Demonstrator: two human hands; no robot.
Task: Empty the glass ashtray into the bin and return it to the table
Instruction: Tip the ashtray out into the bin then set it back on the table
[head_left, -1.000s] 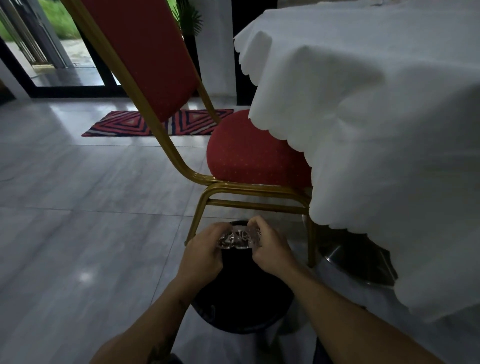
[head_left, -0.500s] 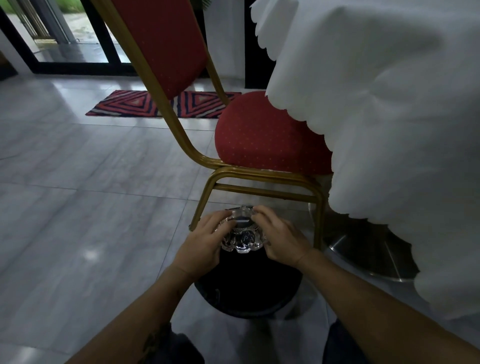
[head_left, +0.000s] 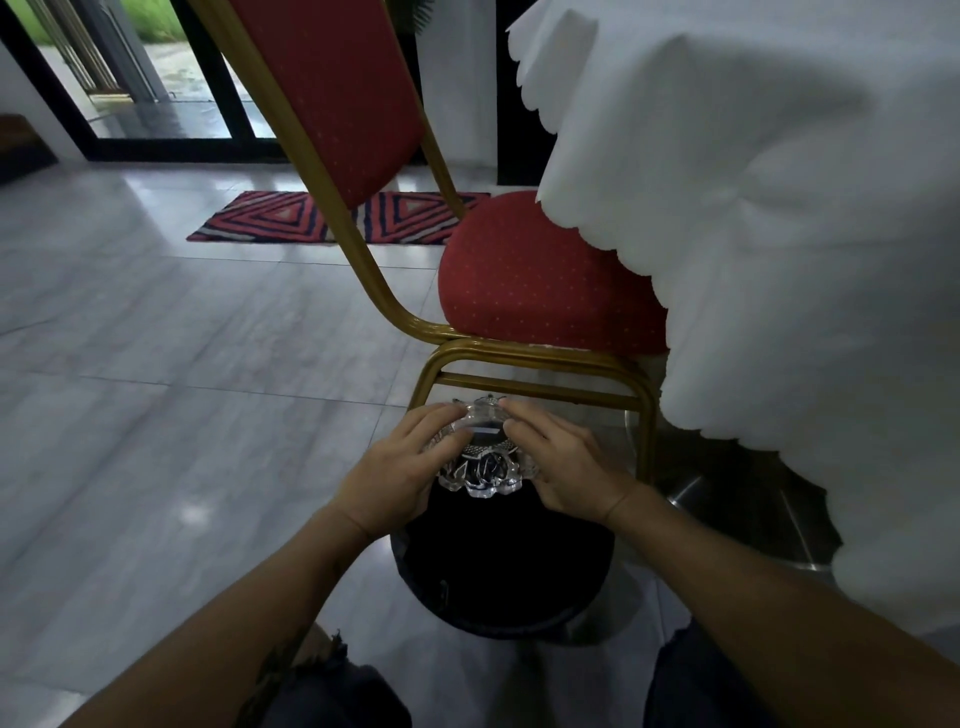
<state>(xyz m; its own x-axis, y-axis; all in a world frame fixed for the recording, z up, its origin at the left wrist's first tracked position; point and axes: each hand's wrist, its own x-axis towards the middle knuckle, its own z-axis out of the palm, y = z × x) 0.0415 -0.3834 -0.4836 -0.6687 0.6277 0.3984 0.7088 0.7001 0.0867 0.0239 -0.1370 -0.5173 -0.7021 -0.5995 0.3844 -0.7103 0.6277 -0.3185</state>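
Note:
A clear cut-glass ashtray is held over the far rim of a round black bin that stands on the floor. My left hand grips its left side and my right hand grips its right side, fingers laid over the top. The ashtray looks turned over or steeply tilted, its patterned base toward me. The bin's inside is dark and I cannot see what is in it. The table rises at the right under a white scalloped cloth.
A red chair with a gold frame stands just behind the bin, its legs close to my hands. The table's shiny metal base sits right of the bin. Grey tiled floor spreads left, with a striped rug by the glass door.
Both hands have turned the ashtray further over above the bin, so more of its patterned base faces me. The view has shifted closer and slightly down.

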